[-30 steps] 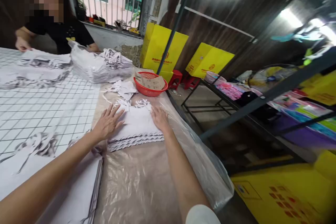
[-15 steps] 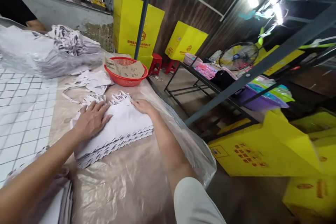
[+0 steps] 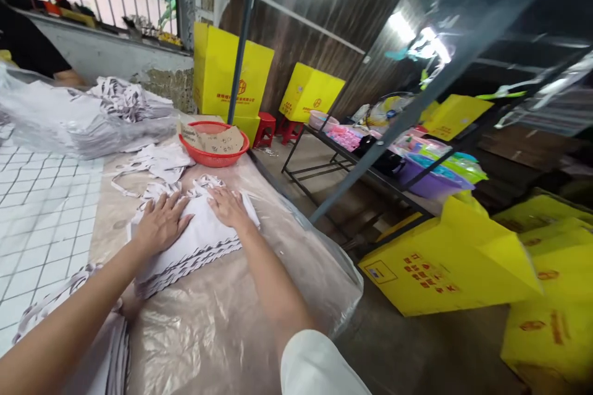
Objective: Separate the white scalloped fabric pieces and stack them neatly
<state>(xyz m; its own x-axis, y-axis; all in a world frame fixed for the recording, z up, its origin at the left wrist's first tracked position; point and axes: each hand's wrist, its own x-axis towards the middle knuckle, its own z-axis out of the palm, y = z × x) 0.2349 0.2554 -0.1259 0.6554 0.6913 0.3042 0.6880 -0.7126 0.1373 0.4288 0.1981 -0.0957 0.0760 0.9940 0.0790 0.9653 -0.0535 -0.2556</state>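
A stack of white cut fabric pieces (image 3: 197,226) with zigzag edges lies on the plastic-covered table (image 3: 222,327). My left hand (image 3: 161,220) rests flat on its left part, fingers spread. On the upper right part of the stack lies my right hand (image 3: 229,207), palm down and fingers stretched out. Frayed white fabric strips (image 3: 206,182) stick out at the far edge of the stack. Just beyond it sit loose white scraps (image 3: 162,160). Another stack of white pieces (image 3: 113,355) is partly hidden under my left forearm.
A red basket (image 3: 217,159) holding marked cardboard stands behind the stack. Plastic-wrapped white bundles (image 3: 88,126) lie at the back left, near another person's arm (image 3: 69,77). Right of the table are a metal rack (image 3: 352,160) and yellow boxes (image 3: 440,265).
My right hand has moved left from the stack's right edge onto its top. My left hand stays in place on the stack. The camera view has tilted up and turned slightly right.
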